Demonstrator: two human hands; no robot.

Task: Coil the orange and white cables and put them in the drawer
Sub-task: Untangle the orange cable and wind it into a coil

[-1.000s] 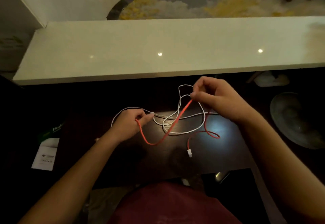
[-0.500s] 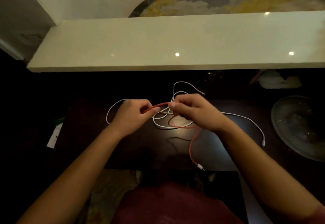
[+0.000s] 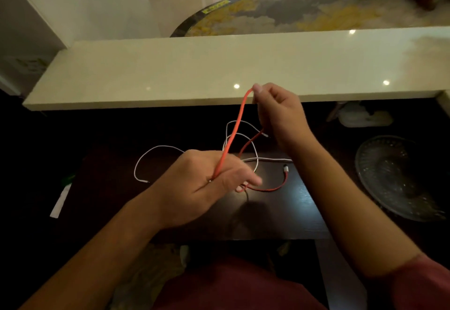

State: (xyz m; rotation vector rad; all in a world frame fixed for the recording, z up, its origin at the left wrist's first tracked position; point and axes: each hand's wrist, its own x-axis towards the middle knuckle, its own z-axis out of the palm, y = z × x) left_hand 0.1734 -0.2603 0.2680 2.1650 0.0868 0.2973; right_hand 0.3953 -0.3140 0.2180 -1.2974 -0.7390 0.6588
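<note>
Orange cable (image 3: 234, 131) runs taut above the dark table (image 3: 280, 214), pinched high by the right hand (image 3: 280, 112) and clamped in the closed left hand (image 3: 207, 188). Its tail lies on the table. White cable (image 3: 155, 149) lies loose there, behind the left hand.

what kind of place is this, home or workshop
Most likely a home: a patterned rug on a glossy floor beyond a pale stone ledge, and a glass dish beside the dark wooden table.
</note>
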